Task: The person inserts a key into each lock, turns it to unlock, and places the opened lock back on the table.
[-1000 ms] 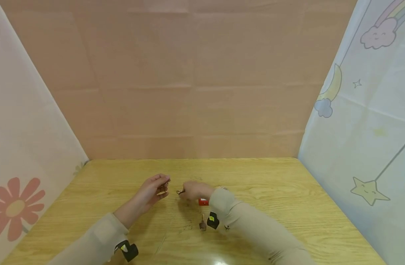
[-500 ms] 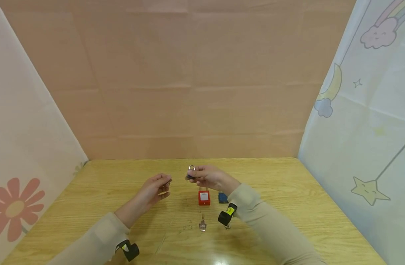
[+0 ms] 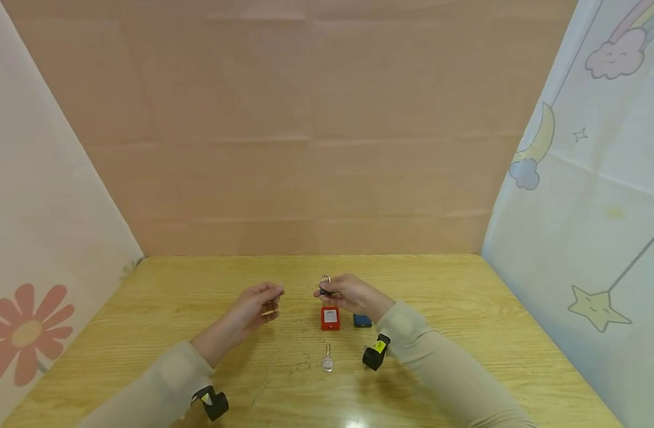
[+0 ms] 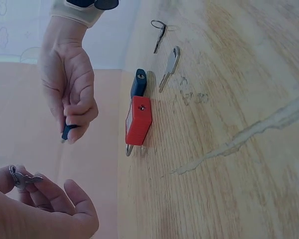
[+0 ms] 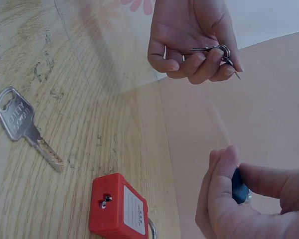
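Observation:
Just left of the table's middle, my left hand pinches a small bunch of keys joined by a ring, between thumb and fingers. Opposite it, my right hand holds a small dark blue padlock with its shackle upward; fingers cover part of the body. The keys and this padlock are apart. Below the right hand lies a red padlock with a white label; its keyhole shows in the right wrist view. Beside it is another blue padlock.
A large silver key lies nearer me than the red padlock. In the left wrist view, a small key with a ring lies beyond it. The wooden table is bounded by a plain back panel and printed side panels.
My right hand has risen from low near the left hand and moved right with the small padlock, uncovering the red and blue padlocks. The left hand has shifted slightly right, still holding the keys.

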{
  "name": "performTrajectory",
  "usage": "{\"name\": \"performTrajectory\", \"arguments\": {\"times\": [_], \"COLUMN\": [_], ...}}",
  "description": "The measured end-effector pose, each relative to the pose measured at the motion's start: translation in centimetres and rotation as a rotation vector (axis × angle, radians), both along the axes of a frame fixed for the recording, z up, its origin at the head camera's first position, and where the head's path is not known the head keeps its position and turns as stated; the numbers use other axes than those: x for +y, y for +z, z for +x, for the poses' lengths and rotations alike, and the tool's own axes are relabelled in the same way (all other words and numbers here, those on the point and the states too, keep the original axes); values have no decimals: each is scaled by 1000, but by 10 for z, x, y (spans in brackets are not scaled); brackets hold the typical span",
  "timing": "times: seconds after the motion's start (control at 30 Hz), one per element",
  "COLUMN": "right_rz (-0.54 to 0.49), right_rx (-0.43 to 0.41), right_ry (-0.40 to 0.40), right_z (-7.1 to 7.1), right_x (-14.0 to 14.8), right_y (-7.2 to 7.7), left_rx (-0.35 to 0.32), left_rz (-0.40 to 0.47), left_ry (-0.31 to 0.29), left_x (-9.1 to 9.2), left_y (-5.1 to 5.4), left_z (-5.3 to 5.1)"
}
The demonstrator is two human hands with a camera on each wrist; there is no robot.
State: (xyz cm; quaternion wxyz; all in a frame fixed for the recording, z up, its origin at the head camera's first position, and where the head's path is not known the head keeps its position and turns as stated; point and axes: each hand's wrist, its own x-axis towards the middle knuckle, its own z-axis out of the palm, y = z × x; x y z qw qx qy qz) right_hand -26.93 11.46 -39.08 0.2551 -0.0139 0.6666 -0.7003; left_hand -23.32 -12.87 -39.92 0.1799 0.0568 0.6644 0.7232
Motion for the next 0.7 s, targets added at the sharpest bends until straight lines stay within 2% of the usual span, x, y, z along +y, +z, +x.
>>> {"name": "performTrajectory", "arguments": {"times": [0.23, 0.5, 0.7], "right_rz": [35, -87, -93], "right_rx": [-25, -51, -53], "right_ry": [-48, -67, -65], "right_z": [-1, -2, -2], "right_x": [-1, -5, -7], "right_y": [5, 10, 11], "left_rx": [-1, 58, 55], "left_rz": [-34, -86, -70], "left_ry": [21, -22, 18], "left_x": [12, 40, 55], "left_y": [-1, 0, -3], "left_z": [-1, -4, -7]}}
